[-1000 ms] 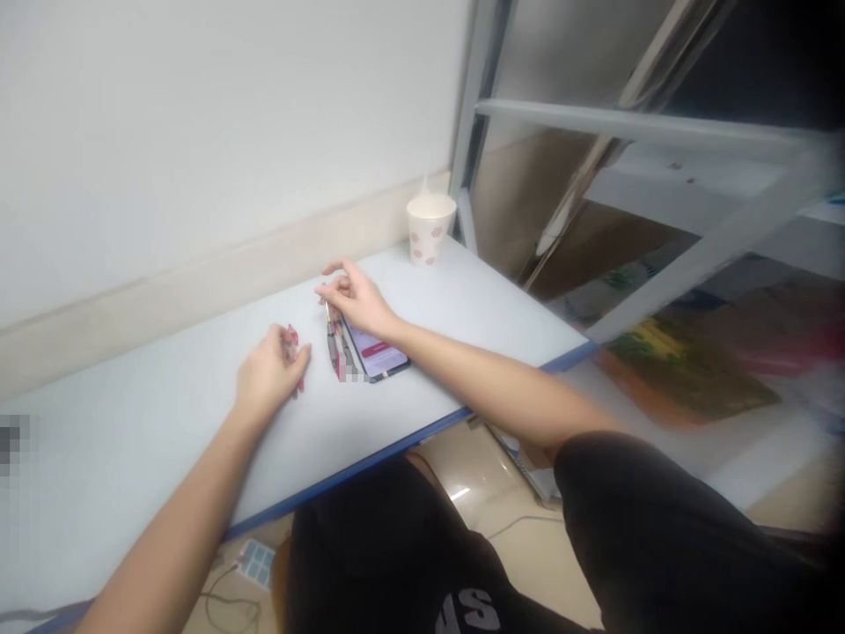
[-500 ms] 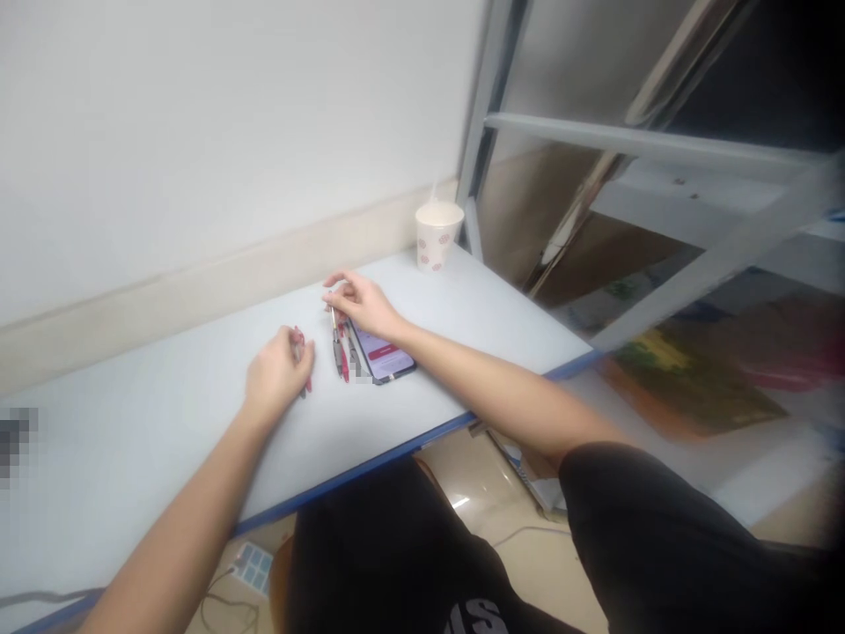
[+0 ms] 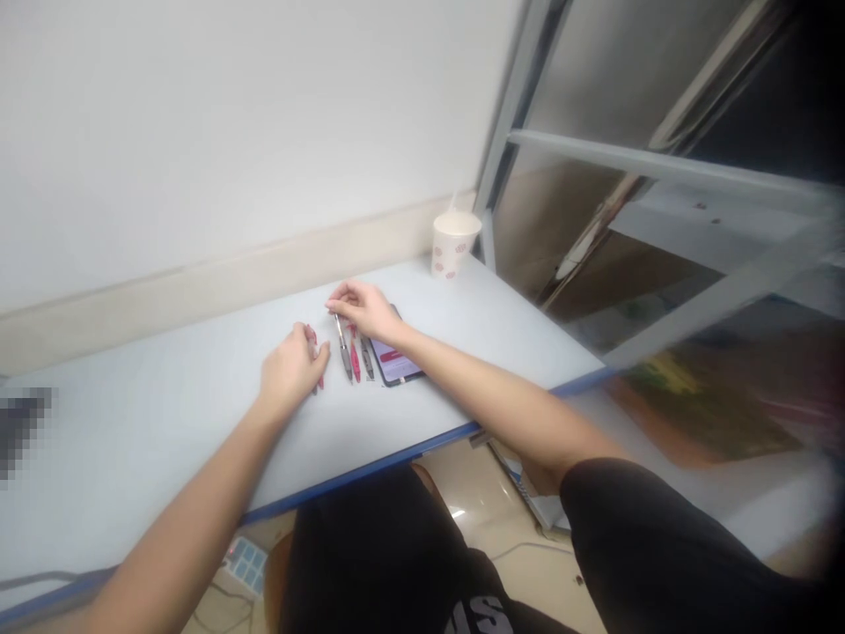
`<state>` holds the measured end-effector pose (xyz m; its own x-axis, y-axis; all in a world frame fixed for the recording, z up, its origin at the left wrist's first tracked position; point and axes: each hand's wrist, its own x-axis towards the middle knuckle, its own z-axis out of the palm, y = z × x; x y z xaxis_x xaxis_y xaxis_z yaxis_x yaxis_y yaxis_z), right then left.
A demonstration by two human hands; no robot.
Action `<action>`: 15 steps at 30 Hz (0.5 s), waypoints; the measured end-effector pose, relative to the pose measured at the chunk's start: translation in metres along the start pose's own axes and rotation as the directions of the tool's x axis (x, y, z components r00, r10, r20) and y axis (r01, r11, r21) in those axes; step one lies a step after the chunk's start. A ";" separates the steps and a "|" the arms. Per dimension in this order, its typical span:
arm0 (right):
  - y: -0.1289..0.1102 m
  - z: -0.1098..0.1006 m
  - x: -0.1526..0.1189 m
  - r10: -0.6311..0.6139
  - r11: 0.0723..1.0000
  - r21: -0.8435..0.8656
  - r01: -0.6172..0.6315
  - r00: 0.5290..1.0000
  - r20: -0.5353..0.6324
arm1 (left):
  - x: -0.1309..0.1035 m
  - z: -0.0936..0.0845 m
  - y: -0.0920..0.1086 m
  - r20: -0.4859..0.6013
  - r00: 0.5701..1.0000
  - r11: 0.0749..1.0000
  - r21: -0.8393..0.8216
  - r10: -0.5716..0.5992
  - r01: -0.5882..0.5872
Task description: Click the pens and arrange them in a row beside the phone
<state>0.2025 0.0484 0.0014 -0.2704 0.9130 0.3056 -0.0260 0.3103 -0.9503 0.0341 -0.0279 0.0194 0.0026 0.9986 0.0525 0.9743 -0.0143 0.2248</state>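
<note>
- Blue edging lines the near side of the pale bench (image 3: 370,423).
- Left hand (image 3: 287,365) curls around a red pen (image 3: 320,383); I cannot tell if it grips.
- Right hand (image 3: 363,310) pinches the far end of a grey pen (image 3: 345,354); lining up pens seems in hand, so the next move likely calls for light, straight placing.
- Phone (image 3: 394,367), just beside the pens.
- Paper cup (image 3: 455,245) near the white wall (image 3: 251,132).
</note>
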 end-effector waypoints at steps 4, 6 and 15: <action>-0.002 0.000 -0.001 -0.039 0.995 -0.089 0.043 0.998 0.046 | 0.000 0.001 0.000 -0.016 1.000 1.000 0.031 0.002 -0.002; -0.003 -0.002 0.000 -0.056 0.961 -0.266 0.077 0.995 0.086 | 0.000 0.002 0.000 -0.020 0.999 0.998 0.053 0.033 -0.032; -0.029 0.024 -0.044 -0.108 0.245 -0.880 0.408 0.913 0.393 | 0.003 0.002 -0.008 0.028 0.999 0.999 0.043 0.018 -0.019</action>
<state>0.1917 -0.0071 0.0142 -0.6225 0.6960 0.3579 0.7300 0.6812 -0.0548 0.0272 -0.0249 0.0159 0.0259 0.9992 0.0295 0.9828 -0.0309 0.1821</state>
